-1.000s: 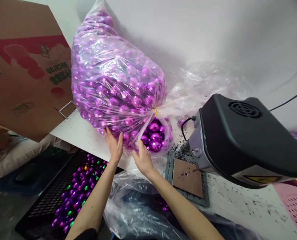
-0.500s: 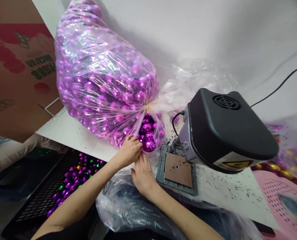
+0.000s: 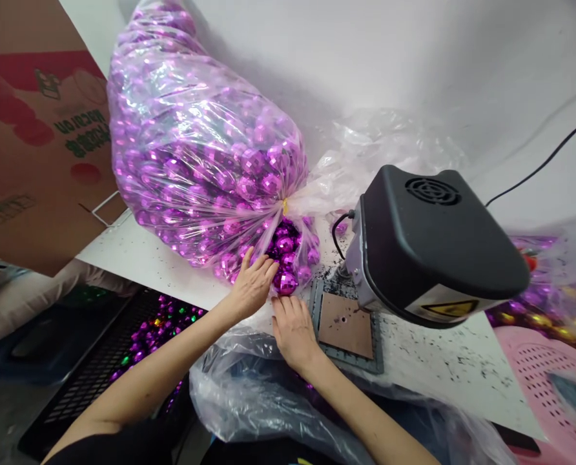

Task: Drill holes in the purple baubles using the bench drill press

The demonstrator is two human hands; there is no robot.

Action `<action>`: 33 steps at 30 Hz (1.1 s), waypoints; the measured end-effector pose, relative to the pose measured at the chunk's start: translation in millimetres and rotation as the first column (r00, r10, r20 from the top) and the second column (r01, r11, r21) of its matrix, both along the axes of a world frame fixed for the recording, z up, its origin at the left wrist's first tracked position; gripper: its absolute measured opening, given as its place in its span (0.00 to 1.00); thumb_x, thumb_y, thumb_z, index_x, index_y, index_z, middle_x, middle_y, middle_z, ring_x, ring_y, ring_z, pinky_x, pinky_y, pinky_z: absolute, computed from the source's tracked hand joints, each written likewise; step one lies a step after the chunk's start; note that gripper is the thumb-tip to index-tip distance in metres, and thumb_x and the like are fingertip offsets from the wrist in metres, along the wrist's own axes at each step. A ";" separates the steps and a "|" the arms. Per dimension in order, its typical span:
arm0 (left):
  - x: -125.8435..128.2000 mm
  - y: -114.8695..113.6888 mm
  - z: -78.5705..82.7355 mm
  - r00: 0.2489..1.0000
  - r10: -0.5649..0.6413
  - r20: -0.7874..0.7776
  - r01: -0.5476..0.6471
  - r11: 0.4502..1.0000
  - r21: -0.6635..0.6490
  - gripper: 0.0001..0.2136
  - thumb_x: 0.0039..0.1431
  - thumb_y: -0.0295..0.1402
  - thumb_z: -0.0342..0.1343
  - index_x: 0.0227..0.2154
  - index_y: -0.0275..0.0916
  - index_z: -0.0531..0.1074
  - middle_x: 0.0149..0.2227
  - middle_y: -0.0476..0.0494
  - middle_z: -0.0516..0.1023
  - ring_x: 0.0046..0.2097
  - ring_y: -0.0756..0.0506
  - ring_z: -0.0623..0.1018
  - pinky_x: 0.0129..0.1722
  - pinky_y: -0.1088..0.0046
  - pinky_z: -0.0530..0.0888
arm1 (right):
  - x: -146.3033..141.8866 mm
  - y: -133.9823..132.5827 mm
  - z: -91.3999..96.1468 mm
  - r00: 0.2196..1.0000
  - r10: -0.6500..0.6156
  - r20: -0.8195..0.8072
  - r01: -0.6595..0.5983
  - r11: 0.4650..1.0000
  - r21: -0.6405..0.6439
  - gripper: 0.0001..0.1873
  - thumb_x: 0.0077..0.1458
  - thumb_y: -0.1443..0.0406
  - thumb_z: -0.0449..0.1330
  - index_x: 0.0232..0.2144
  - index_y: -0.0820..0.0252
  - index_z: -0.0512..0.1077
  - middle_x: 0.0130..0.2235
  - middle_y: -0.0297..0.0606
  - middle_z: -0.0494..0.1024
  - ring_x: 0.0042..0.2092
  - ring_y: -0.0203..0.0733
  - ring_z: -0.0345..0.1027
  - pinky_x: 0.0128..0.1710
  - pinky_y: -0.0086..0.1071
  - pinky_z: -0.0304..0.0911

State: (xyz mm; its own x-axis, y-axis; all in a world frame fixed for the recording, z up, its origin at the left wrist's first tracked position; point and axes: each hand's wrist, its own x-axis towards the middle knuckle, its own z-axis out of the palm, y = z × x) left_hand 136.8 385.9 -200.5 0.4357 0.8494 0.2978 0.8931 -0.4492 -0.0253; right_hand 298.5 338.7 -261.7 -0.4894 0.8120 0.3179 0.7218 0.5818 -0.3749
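A big clear plastic bag (image 3: 195,142), packed with shiny purple faceted balls, leans on the white table. Yellow tie material (image 3: 285,206) cinches it near a torn-looking opening. Bare purple balls (image 3: 285,245) show through that opening. My left hand (image 3: 254,282) lies against its left edge, fingers spread on the plastic. Just below the lowest ball, my right hand (image 3: 295,329) rests palm down with fingers stretched forward; its fingertips are close to the bag's lower edge. No ball is seen in either hand.
A black machine head (image 3: 443,239) overhangs a brown square plate (image 3: 346,326) on the right. Below left is a black crate (image 3: 79,381) with small purple balls. A cardboard box (image 3: 36,148) stands left, a pink basket (image 3: 534,368) right. Loose plastic (image 3: 239,394) hangs at the front edge.
My hands have drawn apart. The left fingers, bunched beside the right fingertips before, are now spread on the bag. My right hand has shifted slightly right.
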 end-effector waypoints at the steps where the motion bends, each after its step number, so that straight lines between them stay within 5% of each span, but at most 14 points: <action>1: 2.3 -3.0 1.7 1.000 -0.009 0.028 0.009 1.000 -0.020 0.25 0.59 0.17 0.47 0.58 0.37 0.69 0.56 0.33 0.77 0.59 0.36 0.74 0.68 0.42 0.57 | -0.8 -0.6 -2.4 1.000 0.005 0.002 -0.005 1.000 -0.007 0.16 0.63 0.66 0.56 0.52 0.61 0.69 0.47 0.40 0.74 0.49 0.42 0.66 0.52 0.41 0.64; 7: 17.9 -10.2 10.9 0.982 -0.167 0.092 0.184 0.954 -0.237 0.27 0.58 0.19 0.50 0.61 0.40 0.66 0.60 0.35 0.73 0.57 0.38 0.75 0.54 0.56 0.70 | 3.6 -3.1 -8.9 0.999 0.034 0.012 -0.034 0.998 -0.051 0.13 0.62 0.64 0.58 0.47 0.62 0.72 0.47 0.39 0.74 0.50 0.41 0.68 0.54 0.42 0.66; 13: 12.8 -7.2 3.5 0.935 -0.072 0.347 0.180 0.940 -0.290 0.23 0.62 0.25 0.57 0.60 0.42 0.65 0.56 0.37 0.73 0.56 0.38 0.74 0.56 0.55 0.72 | 13.4 -13.1 7.8 0.995 0.087 -0.048 -0.091 0.992 -0.091 0.15 0.62 0.68 0.55 0.50 0.58 0.73 0.51 0.45 0.75 0.54 0.46 0.65 0.54 0.43 0.66; 15: 11.6 -11.9 2.1 0.828 0.024 0.560 0.186 0.931 -0.315 0.23 0.63 0.27 0.58 0.60 0.45 0.64 0.58 0.38 0.71 0.57 0.40 0.74 0.57 0.57 0.72 | 17.0 -17.0 15.1 0.990 0.108 -0.085 -0.116 0.988 -0.098 0.15 0.61 0.68 0.55 0.50 0.56 0.73 0.53 0.44 0.75 0.56 0.45 0.65 0.55 0.42 0.66; 18: 9.5 -24.9 1.8 0.512 0.212 0.832 0.247 0.892 -0.379 0.24 0.62 0.34 0.61 0.59 0.45 0.63 0.56 0.39 0.72 0.53 0.42 0.76 0.55 0.61 0.75 | 26.0 -22.7 24.2 0.984 0.106 -0.144 -0.123 0.986 -0.110 0.11 0.63 0.68 0.54 0.45 0.55 0.74 0.50 0.40 0.77 0.53 0.40 0.67 0.53 0.36 0.67; 20: 7.7 -33.7 3.1 0.329 0.319 0.888 0.319 0.848 -0.423 0.25 0.61 0.38 0.63 0.59 0.45 0.63 0.52 0.40 0.75 0.50 0.42 0.78 0.51 0.63 0.77 | 34.1 -25.6 28.6 0.982 0.073 -0.172 -0.093 0.989 -0.115 0.11 0.65 0.67 0.52 0.42 0.56 0.74 0.45 0.39 0.78 0.48 0.39 0.68 0.49 0.34 0.67; 22: 6.3 -38.1 5.9 0.251 0.374 0.893 0.355 0.823 -0.444 0.24 0.61 0.41 0.64 0.57 0.44 0.65 0.48 0.41 0.77 0.48 0.43 0.79 0.48 0.65 0.78 | 41.2 -26.0 31.8 0.983 0.035 -0.183 -0.055 0.993 -0.107 0.13 0.66 0.68 0.49 0.43 0.57 0.74 0.46 0.40 0.78 0.48 0.40 0.68 0.50 0.34 0.67; 26: 6.9 -24.8 11.8 0.277 0.345 0.897 0.230 0.882 -0.410 0.25 0.62 0.44 0.62 0.58 0.43 0.65 0.51 0.40 0.77 0.49 0.42 0.78 0.48 0.65 0.76 | 40.4 -13.3 35.6 0.986 0.008 -0.168 -0.020 0.997 -0.071 0.19 0.66 0.68 0.47 0.53 0.57 0.72 0.56 0.42 0.75 0.56 0.44 0.66 0.57 0.40 0.65; 29: 12.2 -3.4 7.7 0.418 0.302 0.857 -0.029 0.947 -0.319 0.25 0.61 0.46 0.62 0.57 0.41 0.67 0.51 0.39 0.75 0.51 0.40 0.77 0.54 0.59 0.74 | 27.7 6.9 33.6 0.989 -0.025 -0.148 0.015 0.998 -0.067 0.23 0.65 0.68 0.45 0.59 0.58 0.68 0.61 0.46 0.70 0.59 0.46 0.64 0.59 0.43 0.65; 33: 28.0 15.9 -14.9 0.591 0.371 0.716 -0.413 0.902 -0.127 0.22 0.56 0.45 0.67 0.50 0.42 0.72 0.63 0.33 0.66 0.65 0.31 0.66 0.64 0.47 0.63 | 11.1 29.8 20.9 0.989 -0.106 -0.099 0.094 0.989 -0.112 0.21 0.65 0.67 0.49 0.59 0.61 0.67 0.58 0.49 0.71 0.57 0.46 0.67 0.56 0.46 0.69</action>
